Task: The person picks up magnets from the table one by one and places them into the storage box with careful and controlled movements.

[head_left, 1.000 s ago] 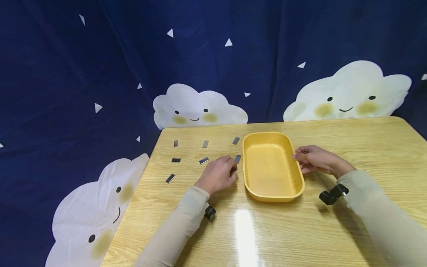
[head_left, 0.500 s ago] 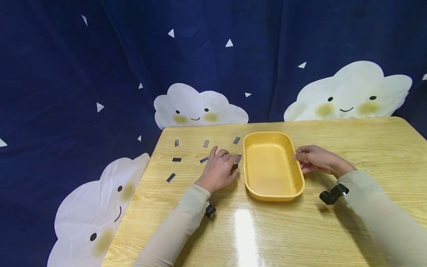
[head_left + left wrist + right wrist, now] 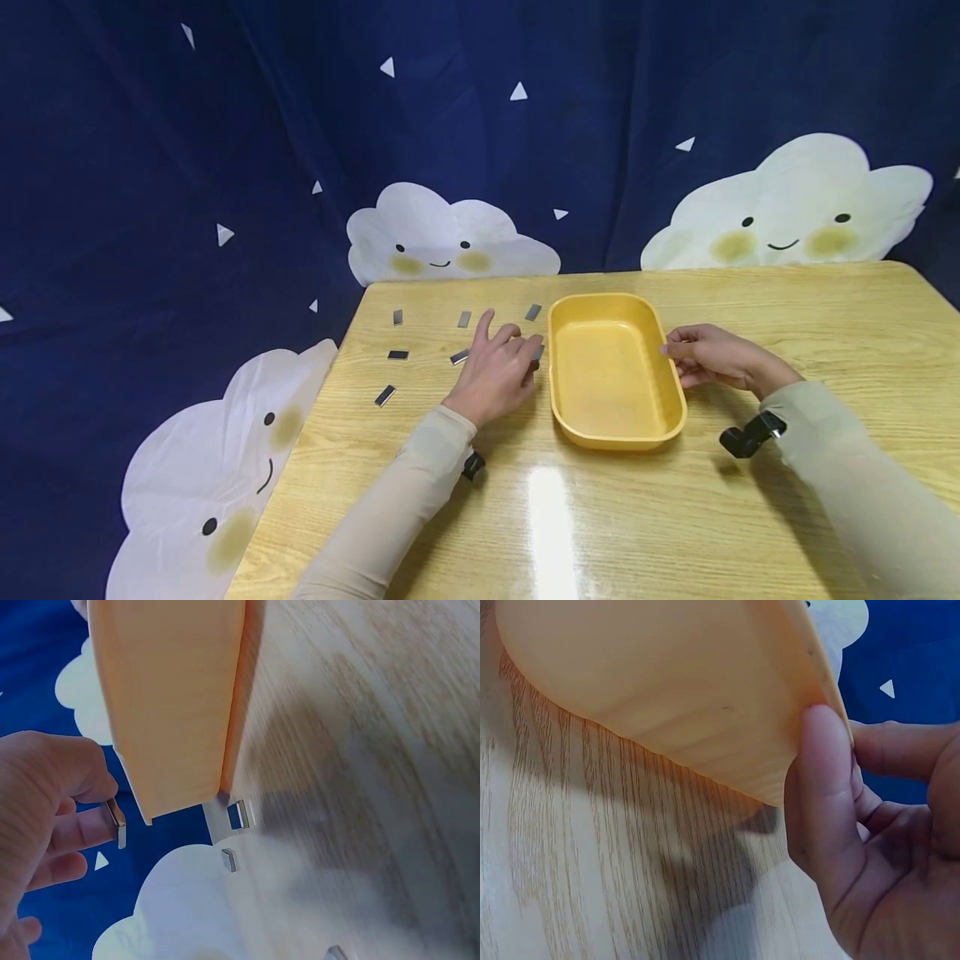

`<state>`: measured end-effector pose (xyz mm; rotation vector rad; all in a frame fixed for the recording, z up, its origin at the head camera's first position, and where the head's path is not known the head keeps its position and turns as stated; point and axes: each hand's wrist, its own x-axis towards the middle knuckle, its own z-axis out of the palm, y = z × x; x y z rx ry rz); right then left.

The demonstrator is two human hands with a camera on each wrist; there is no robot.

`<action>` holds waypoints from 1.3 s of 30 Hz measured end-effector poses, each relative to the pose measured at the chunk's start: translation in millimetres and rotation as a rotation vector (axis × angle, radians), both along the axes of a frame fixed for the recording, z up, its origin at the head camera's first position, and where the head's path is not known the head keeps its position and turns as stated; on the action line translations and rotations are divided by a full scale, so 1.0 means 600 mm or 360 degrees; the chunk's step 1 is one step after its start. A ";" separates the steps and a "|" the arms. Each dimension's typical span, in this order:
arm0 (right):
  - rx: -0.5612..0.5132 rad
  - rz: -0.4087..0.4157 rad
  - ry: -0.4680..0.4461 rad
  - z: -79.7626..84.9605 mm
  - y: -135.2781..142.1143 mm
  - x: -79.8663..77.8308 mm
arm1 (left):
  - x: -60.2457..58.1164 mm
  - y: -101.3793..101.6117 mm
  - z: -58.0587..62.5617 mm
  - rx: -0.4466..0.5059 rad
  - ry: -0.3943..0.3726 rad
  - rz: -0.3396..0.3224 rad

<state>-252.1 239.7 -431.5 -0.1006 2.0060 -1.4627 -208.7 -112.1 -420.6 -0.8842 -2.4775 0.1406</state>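
My left hand [image 3: 495,375] is just left of a yellow plastic tray [image 3: 618,437], back toward the head camera. In the left wrist view its thumb and a finger pinch a small, shiny rectangular metal piece [image 3: 116,819], held above the table beside the tray wall [image 3: 169,712]. The other fingers are loosely bent. On the tray's right side, my right hand [image 3: 712,358] grips the rim between thumb and fingers, seen close in the right wrist view. Another metal piece [image 3: 538,353] lies on the table past my left fingertips, partly covered by them.
Several like metal pieces lie spread on the wooden table [image 3: 630,525], among them one at the back left [image 3: 397,317], one nearer the front [image 3: 385,395] and one behind the tray's left corner [image 3: 533,312]. A dark blue cloud-print curtain [image 3: 465,100] hangs behind.
My left hand has lifted a metal piece off the table and shifted slightly up and forward, its index finger spreading outward. My right hand stays on the tray's rim.
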 end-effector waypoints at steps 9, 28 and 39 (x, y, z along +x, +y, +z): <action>-0.0021 0.0030 0.0006 0.001 0.003 0.000 | -0.006 0.012 0.019 -0.0101 0.0008 0.0029; -0.0024 0.0015 0.0000 0.003 0.002 0.003 | -0.022 0.060 0.072 -0.0321 0.0032 -0.0047; -0.0034 -0.0002 -0.0011 -0.003 0.002 0.001 | -0.037 0.085 0.079 -0.0307 0.0081 -0.0115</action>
